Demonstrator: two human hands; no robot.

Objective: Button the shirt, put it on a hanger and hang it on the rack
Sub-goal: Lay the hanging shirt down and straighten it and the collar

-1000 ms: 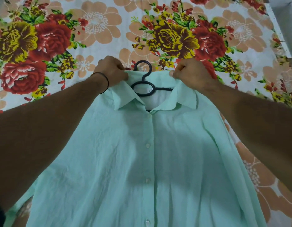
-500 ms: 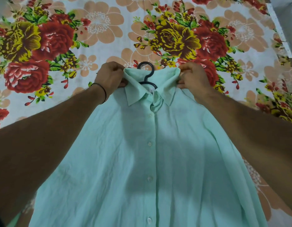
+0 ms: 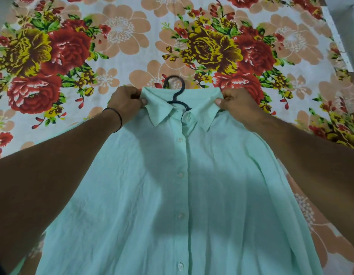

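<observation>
A mint-green shirt (image 3: 152, 195) lies face up on the bed, its front closed by a row of white buttons. A black hanger (image 3: 177, 92) sits inside it; only the hook and a short piece of the neck show above the collar. My left hand (image 3: 126, 100) pinches the collar's left end between thumb and fingers. My right hand (image 3: 235, 104) pinches the collar's right end the same way. Both collar flaps lie folded down, with the top button visible between them.
The shirt rests on a floral bedsheet (image 3: 120, 46) with red, yellow and peach flowers. The bed's edge (image 3: 339, 46) runs along the upper right, with grey floor beyond. A black band circles my left wrist (image 3: 116, 120).
The collar, open and showing the hanger's neck a second ago, now lies closed and flat over it. Both hands have moved slightly outward along the collar ends.
</observation>
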